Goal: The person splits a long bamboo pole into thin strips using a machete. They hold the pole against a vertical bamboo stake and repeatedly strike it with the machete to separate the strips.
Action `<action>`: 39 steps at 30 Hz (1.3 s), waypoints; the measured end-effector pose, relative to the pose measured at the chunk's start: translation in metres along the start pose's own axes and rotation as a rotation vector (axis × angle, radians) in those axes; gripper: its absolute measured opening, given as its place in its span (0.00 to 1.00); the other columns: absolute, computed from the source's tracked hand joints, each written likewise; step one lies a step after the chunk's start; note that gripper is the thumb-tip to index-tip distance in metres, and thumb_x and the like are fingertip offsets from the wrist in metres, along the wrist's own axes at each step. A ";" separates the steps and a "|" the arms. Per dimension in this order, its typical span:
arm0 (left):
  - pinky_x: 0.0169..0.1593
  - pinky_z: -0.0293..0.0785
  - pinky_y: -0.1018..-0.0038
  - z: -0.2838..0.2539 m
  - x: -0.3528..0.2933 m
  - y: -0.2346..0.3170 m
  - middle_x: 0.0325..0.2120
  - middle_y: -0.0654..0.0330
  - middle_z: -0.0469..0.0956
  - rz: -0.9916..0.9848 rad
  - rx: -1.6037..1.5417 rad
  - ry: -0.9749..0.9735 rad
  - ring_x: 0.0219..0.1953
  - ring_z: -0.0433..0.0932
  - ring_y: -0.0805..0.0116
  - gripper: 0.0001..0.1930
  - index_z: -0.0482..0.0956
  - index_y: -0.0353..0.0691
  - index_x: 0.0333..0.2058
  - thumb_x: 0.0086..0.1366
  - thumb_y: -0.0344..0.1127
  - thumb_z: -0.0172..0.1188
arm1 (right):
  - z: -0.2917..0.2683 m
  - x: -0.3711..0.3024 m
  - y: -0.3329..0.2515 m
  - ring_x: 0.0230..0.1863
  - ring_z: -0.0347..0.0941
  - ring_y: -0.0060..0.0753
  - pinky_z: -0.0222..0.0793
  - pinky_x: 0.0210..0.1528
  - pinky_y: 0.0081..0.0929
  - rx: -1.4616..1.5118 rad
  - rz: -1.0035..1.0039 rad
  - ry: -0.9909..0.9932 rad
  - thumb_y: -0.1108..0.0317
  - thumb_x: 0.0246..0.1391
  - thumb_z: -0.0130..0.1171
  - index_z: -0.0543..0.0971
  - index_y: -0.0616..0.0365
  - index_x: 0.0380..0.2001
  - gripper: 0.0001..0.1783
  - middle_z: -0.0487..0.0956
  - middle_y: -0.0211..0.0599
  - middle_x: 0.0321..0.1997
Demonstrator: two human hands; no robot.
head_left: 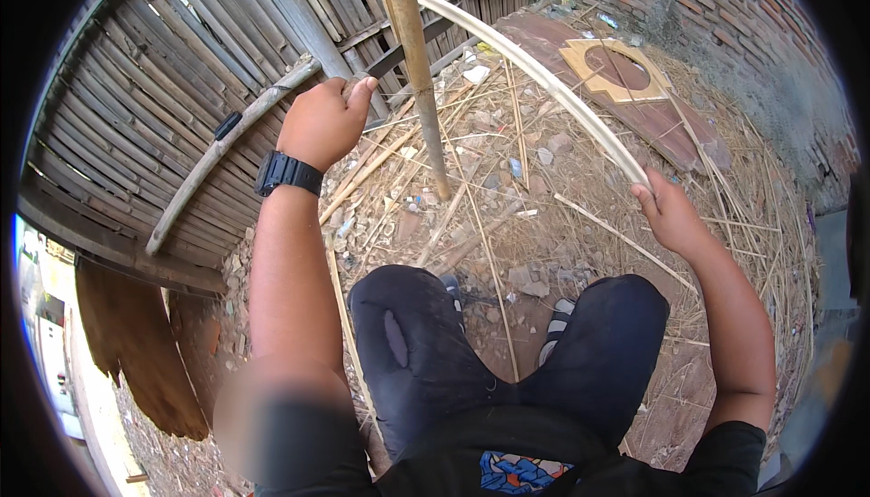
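The left hand (324, 121) is a tight fist clamped on a knife (390, 61), whose flat dark blade slants up toward the post (422, 89). The right hand (672, 214) is closed on the near end of a strip (548, 78), thumb laid along it. That strip is pale and smooth, long and slim, bowing from the right hand up to the post's top, its far end poking out just past it. Whether strip and post touch there, I cannot tell. The post is a round, tan cane, ragged at its split rim, upright in the rubble between the hands.

Dry splints (625, 244) criss-cross the gritty ground, stones and scraps among them. At the left, a fence (154, 89) of weathered slats, with a crooked pole (195, 180) along it, stands near the left hand and bounds that side. A rough brick wall (752, 17) closes the far right. Between post and right hand the air is open beneath the strip; the knees (625, 316) sit below, well apart from the blade
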State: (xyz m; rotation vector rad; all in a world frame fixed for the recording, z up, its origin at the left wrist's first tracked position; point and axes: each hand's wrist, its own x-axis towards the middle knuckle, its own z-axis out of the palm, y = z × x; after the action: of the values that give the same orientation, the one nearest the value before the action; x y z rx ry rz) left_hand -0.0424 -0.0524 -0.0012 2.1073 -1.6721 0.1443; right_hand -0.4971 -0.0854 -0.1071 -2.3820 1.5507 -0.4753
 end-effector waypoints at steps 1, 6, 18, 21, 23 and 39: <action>0.45 0.75 0.55 -0.001 -0.001 0.001 0.29 0.39 0.81 -0.010 0.001 -0.007 0.37 0.80 0.41 0.31 0.80 0.31 0.33 0.69 0.60 0.49 | -0.006 0.000 0.001 0.24 0.69 0.29 0.66 0.30 0.34 0.018 0.003 -0.005 0.54 0.70 0.47 0.70 0.59 0.43 0.17 0.70 0.35 0.21; 0.44 0.75 0.55 0.002 0.003 -0.008 0.29 0.39 0.81 -0.011 -0.003 0.011 0.37 0.81 0.41 0.31 0.80 0.31 0.33 0.68 0.60 0.50 | -0.070 -0.011 -0.038 0.21 0.65 0.21 0.63 0.26 0.24 0.333 0.125 0.000 0.53 0.72 0.43 0.73 0.60 0.43 0.20 0.70 0.30 0.21; 0.45 0.76 0.56 -0.002 0.006 -0.009 0.29 0.41 0.81 -0.019 -0.012 -0.011 0.37 0.81 0.43 0.31 0.81 0.31 0.34 0.69 0.60 0.49 | -0.027 -0.004 -0.006 0.21 0.67 0.30 0.65 0.27 0.33 0.065 -0.134 0.287 0.59 0.72 0.44 0.67 0.61 0.53 0.17 0.70 0.36 0.22; 0.44 0.76 0.56 -0.004 0.004 -0.004 0.29 0.40 0.81 -0.040 0.002 -0.034 0.37 0.81 0.42 0.31 0.81 0.31 0.34 0.69 0.60 0.49 | -0.022 -0.015 -0.008 0.24 0.69 0.37 0.65 0.31 0.39 -0.066 -0.044 0.023 0.59 0.71 0.46 0.69 0.62 0.45 0.15 0.70 0.41 0.23; 0.44 0.76 0.56 -0.004 0.003 -0.010 0.29 0.40 0.81 -0.030 0.014 -0.017 0.37 0.81 0.42 0.31 0.81 0.31 0.34 0.69 0.60 0.49 | -0.046 -0.013 -0.026 0.25 0.69 0.34 0.64 0.30 0.37 -0.047 -0.001 -0.043 0.58 0.71 0.46 0.71 0.62 0.43 0.16 0.71 0.40 0.23; 0.46 0.76 0.57 -0.005 -0.001 -0.004 0.31 0.41 0.82 -0.037 0.008 -0.044 0.38 0.81 0.43 0.30 0.82 0.32 0.35 0.69 0.59 0.49 | -0.024 -0.014 -0.021 0.23 0.69 0.53 0.65 0.32 0.46 -0.060 -0.099 0.017 0.60 0.70 0.46 0.66 0.60 0.39 0.13 0.70 0.51 0.23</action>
State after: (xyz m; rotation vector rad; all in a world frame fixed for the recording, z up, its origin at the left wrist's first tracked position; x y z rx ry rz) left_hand -0.0375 -0.0482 0.0018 2.1600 -1.6595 0.0935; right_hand -0.4946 -0.0647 -0.0785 -2.5158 1.4789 -0.4774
